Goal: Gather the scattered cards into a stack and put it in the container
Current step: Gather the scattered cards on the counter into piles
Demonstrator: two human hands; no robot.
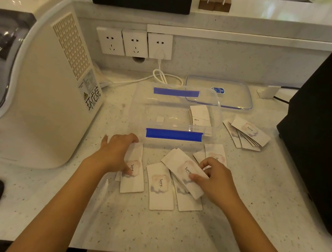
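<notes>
Nearest the camera, at six o'clock, two bare forearms reach out over the speckled counter [146, 230] toward a loose spread of white "love" cards. At eleven o'clock of that spread the left hand [117, 153] lies flat, fingers extended, pressing the left card [133, 170] against the counter; it grips nothing, only pins or slides. At one o'clock of the spread the right hand [215, 179] pinches the angled card [184, 171] between thumb and fingertips, that card lying tilted across the others. Between the two hands the middle card [161, 186] rests flat and untouched, with another partly hidden under the angled one.

Just beyond the hands, at twelve o'clock, stands the clear container [175, 114] with blue clasps, open, a few cards already leaning inside at its right end. At two o'clock, apart from the container, lies a fanned pile [247, 134] still on the counter. Farther back sits the container's lid [218, 92], and at nine o'clock a white appliance [38, 86].

The step in hand appears to be the gathering itself: the near cards are being drawn together, not yet squared. The next move likely calls for sweeping the left card and middle card under the angled one, aligning edges into one stack, then collecting the fanned pile before anything goes into the container.
</notes>
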